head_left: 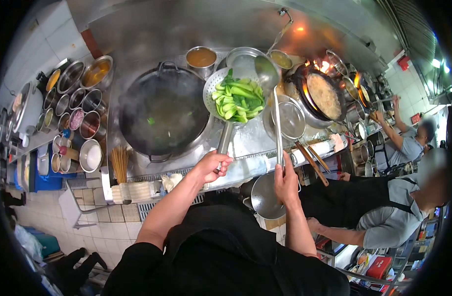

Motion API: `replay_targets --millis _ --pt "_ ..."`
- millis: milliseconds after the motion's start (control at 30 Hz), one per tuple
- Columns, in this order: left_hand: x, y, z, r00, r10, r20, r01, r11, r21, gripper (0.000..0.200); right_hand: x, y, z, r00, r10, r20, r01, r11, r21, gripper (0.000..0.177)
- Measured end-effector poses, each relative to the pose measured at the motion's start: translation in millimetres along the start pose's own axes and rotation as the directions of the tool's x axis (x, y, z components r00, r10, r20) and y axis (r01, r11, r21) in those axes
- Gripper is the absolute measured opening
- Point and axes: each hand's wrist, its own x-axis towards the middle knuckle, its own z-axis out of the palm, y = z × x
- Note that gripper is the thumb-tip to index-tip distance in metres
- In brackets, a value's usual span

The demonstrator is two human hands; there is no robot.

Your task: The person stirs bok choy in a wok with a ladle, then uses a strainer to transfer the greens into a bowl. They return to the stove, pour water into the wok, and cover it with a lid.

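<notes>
— Grey steel wall (216, 22) closes off the top of the frame, and a haze hangs over the big wok (135, 98) left of centre. Where are the greens?

— Heaped in the perforated strainer (209, 91), just above the frame's centre, by the wok's right rim.

— And the 2 hands?

— Left hand (211, 167) curls its fingers, pressed together, round the strainer's handle. Right hand (286, 182) wraps the lower part of the ladle (266, 71); how each finger lies on that side, I cannot tell.

— Why hold them so?

— Probably for balance: a grip far down the handle keeps the skin away from heat, and the level dish stops the leaves sliding. I'd guess the holes let water out. The ladle's bowl is at the upper right of the greens; whether it touches the strainer, I can't tell.

— How much room is there?

— Most lies to the left, over the wok's wide mouth. Above, a pot of brown liquid (201, 69) crowds the wok's upper right edge. Right of the ladle come a mesh sieve (291, 121), then flames (325, 65) round foaming liquid (323, 96). Wooden handles (312, 165) jut over the counter's front edge near the right hand, and a co-worker (396, 212) fills the lower right, so elbow room looks tighter there.
</notes>
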Motion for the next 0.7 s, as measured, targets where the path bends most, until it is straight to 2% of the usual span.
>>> replay_targets --millis 67,133,200,233,333,367,400,433,633,700 --pt "-2 -3 1 1.000 0.002 0.018 -0.002 1.000 0.020 0.018 -4 -4 0 0.999 -0.010 -0.038 0.014 0.994 0.107 0.052" --pt "10 -5 6 0.997 0.004 -0.072 0.002 0.996 0.087 0.019 -2 -2 -1 0.998 -0.023 -0.054 0.029 0.994 0.109 0.051" --pt "18 6 6 0.998 -0.053 -0.045 0.055 0.998 0.042 0.020 -2 7 -1 0.999 0.054 0.001 -0.053 0.974 0.219 0.051" --pt "13 9 12 0.998 -0.041 -0.046 0.044 0.997 0.070 0.020 -3 16 4 0.996 -0.004 -0.086 0.020 0.981 0.194 0.050" --pt "11 4 11 0.996 -0.018 -0.090 0.030 0.991 0.129 0.018 -8 18 -5 0.992 -0.019 -0.123 0.047 0.972 0.230 0.049" --pt "15 8 9 0.998 -0.047 -0.044 0.050 0.996 0.071 0.018 -10 12 -9 0.994 0.021 -0.103 0.006 0.966 0.257 0.048" --pt "17 14 11 0.998 -0.070 0.007 0.070 0.997 0.012 0.018 -13 11 -10 0.994 0.029 -0.106 0.000 0.966 0.260 0.048" --pt "18 19 13 0.995 -0.096 -0.011 0.095 0.994 -0.049 0.017 -14 10 -12 0.994 0.036 -0.103 -0.010 0.969 0.247 0.048" --pt "8 10 15 0.995 -0.039 -0.097 0.043 0.998 0.042 0.018 -23 13 -21 0.995 0.094 -0.028 -0.086 0.973 0.216 0.049" --pt "6 6 17 0.993 -0.033 -0.117 0.039 0.998 0.056 0.020 -23 15 -19 0.999 0.029 -0.038 -0.026 0.997 0.077 0.050"
